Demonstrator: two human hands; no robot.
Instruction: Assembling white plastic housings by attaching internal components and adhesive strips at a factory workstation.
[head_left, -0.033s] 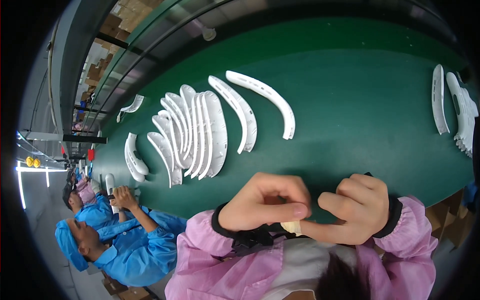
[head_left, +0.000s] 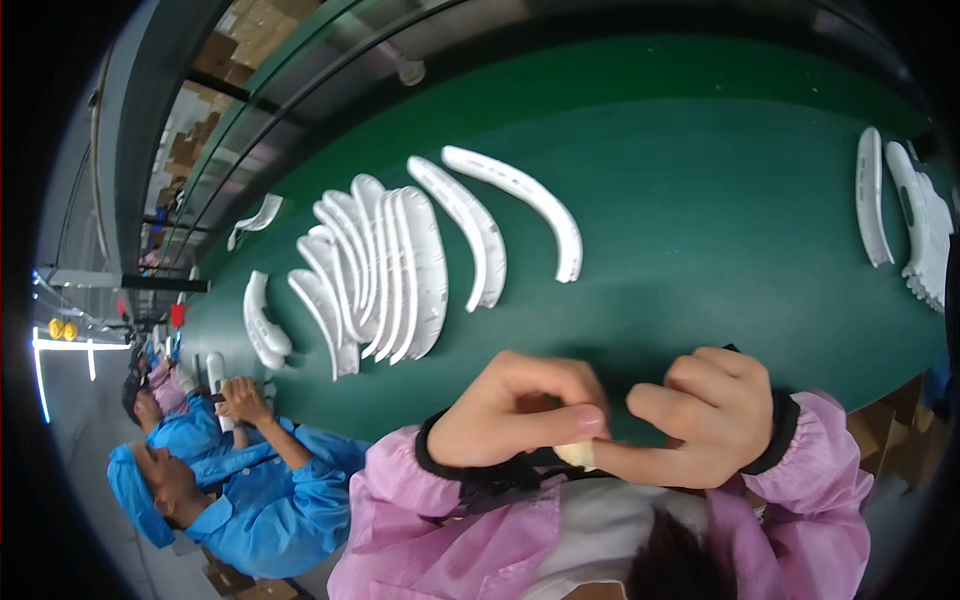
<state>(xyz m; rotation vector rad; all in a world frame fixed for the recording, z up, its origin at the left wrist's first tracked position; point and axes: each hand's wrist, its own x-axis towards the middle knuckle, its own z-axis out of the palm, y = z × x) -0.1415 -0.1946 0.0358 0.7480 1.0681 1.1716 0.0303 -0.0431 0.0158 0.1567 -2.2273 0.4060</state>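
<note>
My left hand (head_left: pixel 515 412) is closed in a pinch, thumb against bent index finger. Between them sits a cream-coloured finger cot (head_left: pixel 575 456) or wrap, on the tip of a finger of my right hand. That finger of my right hand (head_left: pixel 705 420), apparently the index, is stretched out toward the left hand, while the others curl loosely with nothing visible in them. Both hands hover over the near edge of the green table (head_left: pixel 680 250). Beyond them lie curved white plastic shells (head_left: pixel 425 275), several nested in a row, and two single shells (head_left: pixel 520 190) to their right.
More white shells (head_left: pixel 922 225) are stacked at the far right. Another curved shell pair (head_left: pixel 265 320) lies left of the row. At the left a co-worker in blue (head_left: pixel 270 500) handles a white part. A metal rail (head_left: pixel 330 75) runs along the table's far side.
The scene has shifted very slightly leftward in the picture. Both hands keep nearly the same pose, with the left still pinching the finger cot.
</note>
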